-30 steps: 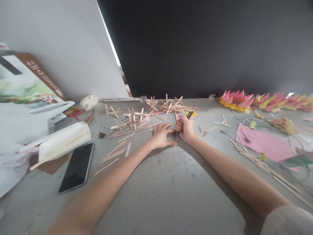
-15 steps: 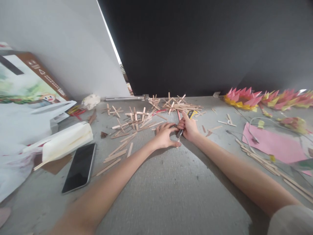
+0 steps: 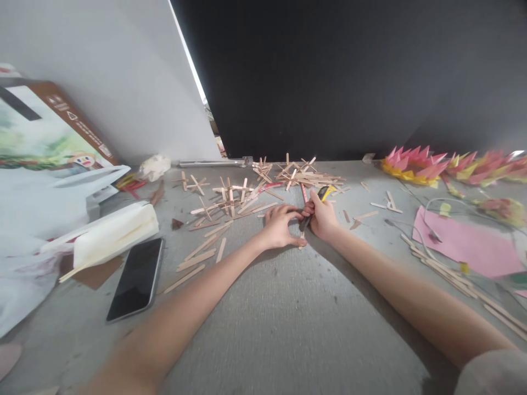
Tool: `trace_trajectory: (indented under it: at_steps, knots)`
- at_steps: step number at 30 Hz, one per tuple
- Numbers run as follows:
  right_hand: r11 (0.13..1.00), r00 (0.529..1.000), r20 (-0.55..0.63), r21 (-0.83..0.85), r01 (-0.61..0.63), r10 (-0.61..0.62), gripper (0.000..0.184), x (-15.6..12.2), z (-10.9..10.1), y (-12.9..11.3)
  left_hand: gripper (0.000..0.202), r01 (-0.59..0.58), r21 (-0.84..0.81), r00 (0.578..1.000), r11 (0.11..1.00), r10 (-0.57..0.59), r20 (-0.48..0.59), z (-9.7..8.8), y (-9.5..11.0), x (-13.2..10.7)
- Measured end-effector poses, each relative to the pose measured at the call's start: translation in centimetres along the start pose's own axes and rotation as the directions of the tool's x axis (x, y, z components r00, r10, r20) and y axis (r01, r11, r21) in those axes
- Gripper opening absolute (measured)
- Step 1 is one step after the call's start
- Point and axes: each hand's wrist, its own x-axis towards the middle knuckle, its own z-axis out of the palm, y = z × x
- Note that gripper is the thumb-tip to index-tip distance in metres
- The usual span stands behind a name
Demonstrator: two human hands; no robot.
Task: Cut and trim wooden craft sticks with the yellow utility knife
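The right grip, a bare hand (image 3: pixel 323 218), is closed around a slim black-and-yellow utility knife (image 3: pixel 327 193), whose yellow end rises above the fist while its dark front end slants down toward the left grip, also a bare hand (image 3: pixel 280 227). The left grip is arched, thumb and forefinger parted on either side of the knife's front end; its thumb lies at a short, pale wooden stick (image 3: pixel 302 236) between the two grips, right by that end, though whether the fingers pinch the stick cannot be told. A thin red-and-white strip (image 3: pixel 303 192) lies just beyond the right grip. Behind both grips, a heap of flat, pale wooden craft sticks (image 3: pixel 321 179) spreads over the grey surface (image 3: pixel 272 318), and beyond the left grip stand crossed assemblies of similar sticks (image 3: pixel 233 196). Loose flat wooden sticks (image 3: pixel 196 259) lie to the left of the left grip, with a black rectangular smartphone (image 3: pixel 135 280) farther out on that side, beside an elongated cream-white paper wrapper (image 3: pixel 115 233); a white plastic bag (image 3: pixel 37 203) sits farther left still. To the right of the right grip are a few small wooden pieces (image 3: pixel 358 219), then, well apart, a pink paper sheet (image 3: pixel 473 247) partly crossed by a pale thin cable (image 3: pixel 428 211), with a bundle of long, narrow wooden sticks (image 3: pixel 442 270) on its near side. Pink-and-yellow folded-paper flowers (image 3: pixel 415 165) stand far to the right, beyond the right grip, near an upright black panel (image 3: pixel 329 77).
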Motion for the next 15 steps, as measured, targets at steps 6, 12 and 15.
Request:
trace_trajectory:
  at_steps: [6,12,15]
  knots:
    - [0.999,0.999,0.012,0.020,0.034,-0.035,0.062,-0.03,-0.85,0.49,0.072,0.020,0.014,1.000,1.000,-0.020,-0.006,0.06,0.04,-0.09]
    - [1.000,0.999,0.039,-0.003,0.027,-0.027,0.057,-0.39,-0.59,0.37,0.072,0.021,-0.004,1.000,1.000,-0.021,-0.019,0.26,-0.17,-0.05]
    - [1.000,0.993,0.113,-0.006,0.014,-0.013,0.051,-0.76,-0.56,0.13,0.069,0.024,-0.022,0.999,0.999,-0.024,-0.036,0.34,-0.22,-0.07]
